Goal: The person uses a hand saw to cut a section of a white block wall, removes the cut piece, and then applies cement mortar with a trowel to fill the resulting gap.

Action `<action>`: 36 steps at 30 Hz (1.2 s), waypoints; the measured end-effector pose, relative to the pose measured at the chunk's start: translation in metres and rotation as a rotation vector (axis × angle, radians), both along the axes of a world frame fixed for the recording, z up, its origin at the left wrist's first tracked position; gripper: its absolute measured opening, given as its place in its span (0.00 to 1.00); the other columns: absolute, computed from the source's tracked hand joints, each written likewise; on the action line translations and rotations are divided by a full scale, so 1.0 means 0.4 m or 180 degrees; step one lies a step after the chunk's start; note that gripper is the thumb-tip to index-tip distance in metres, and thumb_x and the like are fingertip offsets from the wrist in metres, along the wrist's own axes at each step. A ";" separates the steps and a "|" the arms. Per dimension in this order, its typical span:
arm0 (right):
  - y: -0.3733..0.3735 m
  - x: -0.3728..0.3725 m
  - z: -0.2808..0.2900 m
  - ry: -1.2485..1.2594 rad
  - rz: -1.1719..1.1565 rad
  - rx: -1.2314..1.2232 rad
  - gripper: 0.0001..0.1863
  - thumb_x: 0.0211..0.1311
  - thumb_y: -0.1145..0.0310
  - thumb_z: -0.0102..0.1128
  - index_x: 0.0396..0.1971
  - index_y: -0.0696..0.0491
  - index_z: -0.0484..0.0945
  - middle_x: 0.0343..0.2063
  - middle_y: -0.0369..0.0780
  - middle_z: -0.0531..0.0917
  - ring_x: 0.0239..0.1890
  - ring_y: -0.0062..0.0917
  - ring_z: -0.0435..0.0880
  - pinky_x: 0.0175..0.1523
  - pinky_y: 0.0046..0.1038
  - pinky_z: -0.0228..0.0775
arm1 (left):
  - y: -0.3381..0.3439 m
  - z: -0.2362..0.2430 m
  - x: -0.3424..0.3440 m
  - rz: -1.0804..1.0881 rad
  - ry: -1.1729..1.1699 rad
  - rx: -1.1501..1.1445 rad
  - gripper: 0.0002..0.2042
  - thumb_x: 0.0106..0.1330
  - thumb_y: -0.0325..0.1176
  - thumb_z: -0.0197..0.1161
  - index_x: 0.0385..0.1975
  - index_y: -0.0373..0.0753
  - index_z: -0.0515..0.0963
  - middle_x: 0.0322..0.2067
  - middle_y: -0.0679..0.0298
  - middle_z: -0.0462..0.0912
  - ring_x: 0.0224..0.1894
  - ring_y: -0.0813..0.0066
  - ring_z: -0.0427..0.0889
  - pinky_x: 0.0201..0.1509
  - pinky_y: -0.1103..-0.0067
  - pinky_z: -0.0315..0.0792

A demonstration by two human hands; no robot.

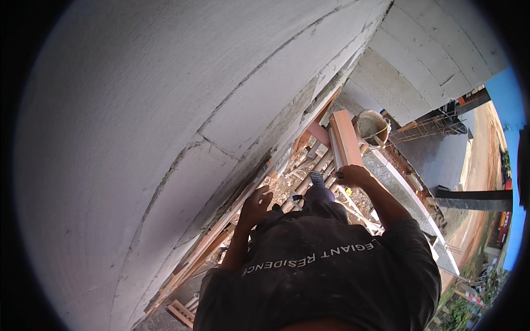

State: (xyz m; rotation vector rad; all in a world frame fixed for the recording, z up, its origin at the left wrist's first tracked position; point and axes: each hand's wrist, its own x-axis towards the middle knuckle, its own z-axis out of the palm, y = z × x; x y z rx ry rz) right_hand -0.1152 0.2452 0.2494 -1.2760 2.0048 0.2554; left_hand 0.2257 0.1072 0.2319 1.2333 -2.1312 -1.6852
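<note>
My left hand is beside the edge of the pale block wall, its fingers curved but apart, holding nothing visible. My right hand grips a thin metal object, too small to make out fully, at the near end of timber boards resting on the scaffold. A round bucket with grey material stands beside the boards' far end. Below my hands, my foot is among poles and rubble.
Timber strips run along the wall's foot. Poles cross rubble below. A pale ledge runs to the right, beside a dark post and rebar cages. A block wall stands ahead, with a dirt strip at far right.
</note>
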 end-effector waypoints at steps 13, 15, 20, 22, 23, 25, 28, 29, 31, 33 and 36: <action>-0.359 0.220 -0.027 -0.0994 0.3021 0.0334 0.28 0.51 0.48 0.62 0.46 0.54 0.75 0.34 0.47 0.82 0.38 0.38 0.82 0.46 0.35 0.70 | 0.204 -0.181 -0.049 0.0482 0.0252 -0.0198 0.24 0.72 0.50 0.36 0.53 0.41 0.73 0.41 0.45 0.80 0.43 0.47 0.79 0.49 0.64 0.72; -0.372 0.281 -0.005 -0.1256 0.3216 0.0678 0.31 0.51 0.50 0.57 0.55 0.49 0.70 0.44 0.49 0.80 0.47 0.42 0.79 0.52 0.38 0.69 | 0.264 -0.225 -0.072 0.1142 0.0267 0.0288 0.32 0.69 0.60 0.36 0.52 0.38 0.74 0.42 0.45 0.80 0.44 0.48 0.79 0.50 0.66 0.72; -0.380 0.374 -0.094 -0.1860 0.4024 0.0354 0.33 0.49 0.59 0.57 0.58 0.54 0.67 0.53 0.51 0.73 0.54 0.41 0.74 0.58 0.37 0.65 | 0.313 -0.221 -0.150 0.3620 0.1150 0.2488 0.45 0.55 0.76 0.38 0.52 0.37 0.74 0.43 0.49 0.80 0.44 0.57 0.82 0.44 0.68 0.76; -0.361 0.409 -0.121 -0.1935 0.4308 0.0207 0.32 0.49 0.62 0.57 0.57 0.57 0.67 0.53 0.51 0.72 0.56 0.43 0.71 0.59 0.37 0.63 | 0.327 -0.199 -0.178 0.4440 0.1625 0.2280 0.40 0.58 0.72 0.42 0.50 0.37 0.75 0.41 0.52 0.81 0.41 0.61 0.82 0.41 0.69 0.76; -0.353 0.426 -0.127 -0.1905 0.4421 0.0253 0.32 0.50 0.62 0.58 0.57 0.58 0.67 0.52 0.51 0.73 0.56 0.44 0.71 0.59 0.38 0.63 | 0.333 -0.199 -0.182 0.4833 0.1841 0.2139 0.38 0.60 0.69 0.45 0.49 0.37 0.75 0.39 0.53 0.81 0.39 0.62 0.82 0.40 0.70 0.76; -0.334 0.479 -0.117 -0.1840 0.4636 0.0297 0.31 0.50 0.63 0.58 0.56 0.58 0.67 0.50 0.52 0.74 0.54 0.45 0.71 0.59 0.38 0.62 | 0.356 -0.228 -0.169 0.5370 0.2569 0.2330 0.27 0.63 0.57 0.53 0.47 0.37 0.74 0.37 0.58 0.81 0.35 0.66 0.82 0.36 0.71 0.76; -0.308 0.547 -0.175 -0.1868 0.5130 0.0253 0.30 0.52 0.63 0.58 0.55 0.60 0.68 0.48 0.53 0.74 0.54 0.45 0.71 0.59 0.38 0.62 | 0.394 -0.258 -0.139 0.5827 0.3047 0.2287 0.21 0.64 0.50 0.55 0.44 0.37 0.75 0.34 0.61 0.81 0.31 0.69 0.81 0.34 0.71 0.76; -0.302 0.560 -0.180 -0.2090 0.5193 0.0127 0.30 0.52 0.63 0.59 0.55 0.60 0.68 0.48 0.52 0.74 0.54 0.44 0.70 0.60 0.38 0.61 | 0.412 -0.276 -0.125 0.6017 0.3127 0.2265 0.19 0.64 0.48 0.54 0.42 0.38 0.75 0.32 0.62 0.80 0.29 0.70 0.80 0.34 0.71 0.76; -0.288 0.592 -0.184 -0.2548 0.5314 -0.0139 0.30 0.52 0.63 0.59 0.55 0.61 0.68 0.49 0.52 0.74 0.55 0.44 0.70 0.60 0.37 0.61 | 0.458 -0.322 -0.069 0.6298 0.3201 0.2326 0.16 0.65 0.45 0.54 0.40 0.38 0.76 0.30 0.63 0.81 0.27 0.70 0.80 0.34 0.70 0.76; -0.285 0.616 -0.199 -0.2323 0.5289 0.0078 0.29 0.55 0.61 0.58 0.55 0.61 0.68 0.50 0.51 0.73 0.56 0.44 0.70 0.61 0.37 0.60 | 0.526 -0.382 0.006 0.6469 0.3162 0.2536 0.15 0.64 0.43 0.54 0.39 0.37 0.77 0.31 0.62 0.81 0.28 0.69 0.81 0.35 0.68 0.77; -0.296 0.600 -0.270 -0.1870 0.5156 0.0543 0.29 0.57 0.58 0.56 0.54 0.61 0.69 0.51 0.51 0.73 0.57 0.43 0.70 0.62 0.36 0.59 | 0.634 -0.604 0.092 0.6171 0.2837 0.2246 0.13 0.62 0.39 0.56 0.37 0.36 0.78 0.32 0.59 0.81 0.31 0.68 0.82 0.36 0.68 0.77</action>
